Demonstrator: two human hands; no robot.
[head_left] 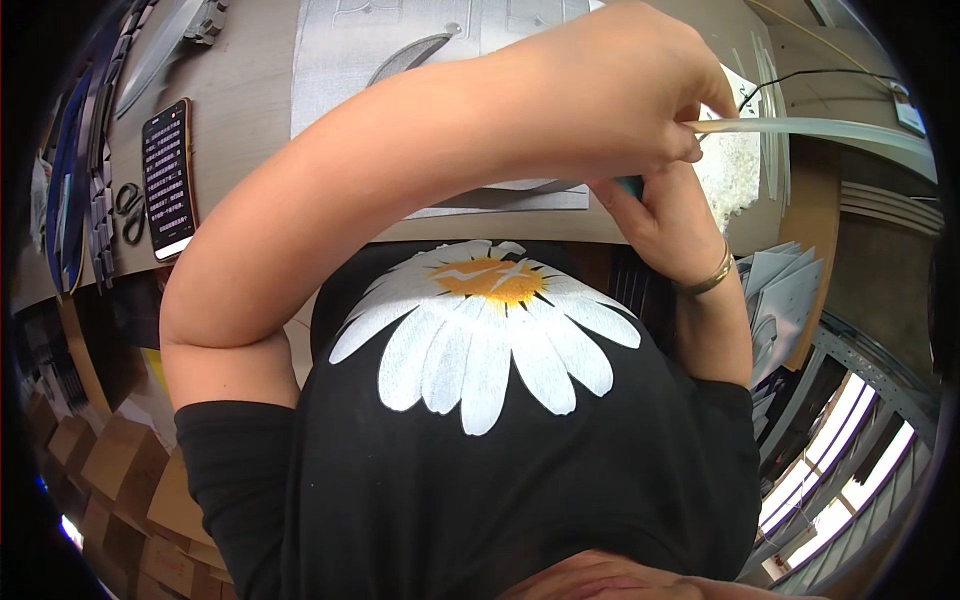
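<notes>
My left arm reaches across to the right side of the table, and its hand point(650, 95) is closed. Between its fingers is one end of a long, translucent whitish strip point(810, 126), which stretches out past the table's right edge. Just below, my right hand point(672, 225), with a gold-coloured band on its wrist, is curled and partly hidden behind the left one. A small dark teal bit point(632, 185) shows at its fingers; what it belongs to is covered. A grey curved piece point(415, 58) lies on a light grey sheet point(330, 85) beyond my left forearm.
At the left lie a lit phone point(170, 180), dark-handled scissors point(130, 213) and hanging bundles of strips point(72, 190). White shreds point(738, 170) and more thin strips point(770, 120) lie at the right table edge. Cardboard boxes point(125, 460) stand lower left, flat grey sheets point(785, 290) lower right.
</notes>
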